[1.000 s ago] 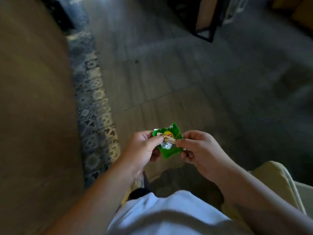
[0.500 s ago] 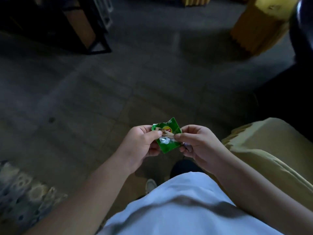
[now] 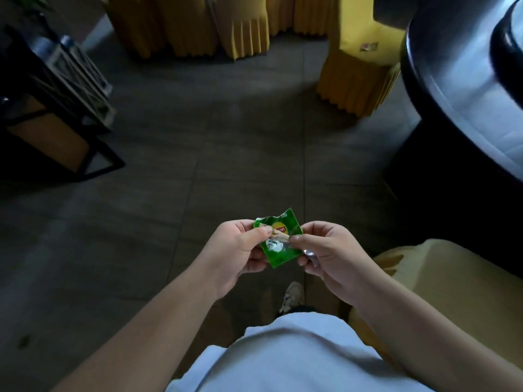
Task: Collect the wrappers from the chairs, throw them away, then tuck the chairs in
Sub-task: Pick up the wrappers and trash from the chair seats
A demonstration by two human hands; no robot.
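Observation:
A green wrapper [image 3: 278,247] with a yellow logo hangs between both hands in front of my waist. My left hand [image 3: 237,250] pinches its left edge between thumb and fingers. My right hand [image 3: 325,250] pinches its right edge together with a small pale wrapper strip [image 3: 280,236]. A yellow-covered chair [image 3: 359,72] stands pulled out at the upper right, and a small wrapper [image 3: 369,46] lies on its seat. Another yellow-covered chair [image 3: 441,273] is close at my right side.
A dark round table [image 3: 458,89] with a shiny top fills the right edge. Several yellow-skirted chairs [image 3: 198,26] line the far side. A black metal stand [image 3: 56,114] sits at the left. Grey tiled floor [image 3: 212,142] lies open ahead. My shoe [image 3: 291,297] shows below.
My view has swung from the patterned rug and wooden surface round to the table and yellow chairs. Both hands have kept holding the green wrapper the same way.

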